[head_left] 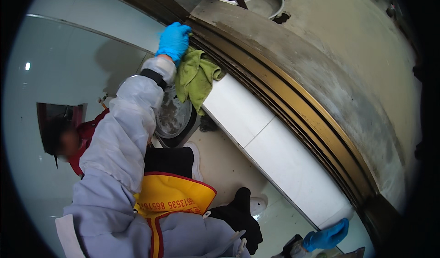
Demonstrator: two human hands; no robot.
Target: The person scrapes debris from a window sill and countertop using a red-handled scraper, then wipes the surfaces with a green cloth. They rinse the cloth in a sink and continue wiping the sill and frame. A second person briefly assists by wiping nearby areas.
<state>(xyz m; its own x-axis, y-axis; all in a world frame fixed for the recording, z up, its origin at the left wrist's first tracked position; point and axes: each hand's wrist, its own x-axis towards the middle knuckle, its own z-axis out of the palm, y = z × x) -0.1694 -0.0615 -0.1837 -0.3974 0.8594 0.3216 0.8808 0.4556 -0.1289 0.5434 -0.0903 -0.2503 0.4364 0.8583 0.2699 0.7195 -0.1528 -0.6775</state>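
My left hand (174, 41), in a blue glove, reaches to the far end of a bronze-coloured sliding track (275, 88). Its fingers curl down at the track's inner edge; what they grip, if anything, is hidden. Just beside the wrist, a crumpled green cloth (195, 77) drapes over the edge of the white tiled sill (266, 134). At the lower right, my right hand (327, 235), also blue-gloved, rests on the near end of the sill with its fingers stretched out and no object visible in it.
Below the cloth stands a basin (172, 118) of cloudy water. Beyond the track, a round metal bowl (261, 2) sits on a rough concrete floor (330, 19). A person in red (85, 136) appears at the left. Black shoes or legs (240, 216) show below me.
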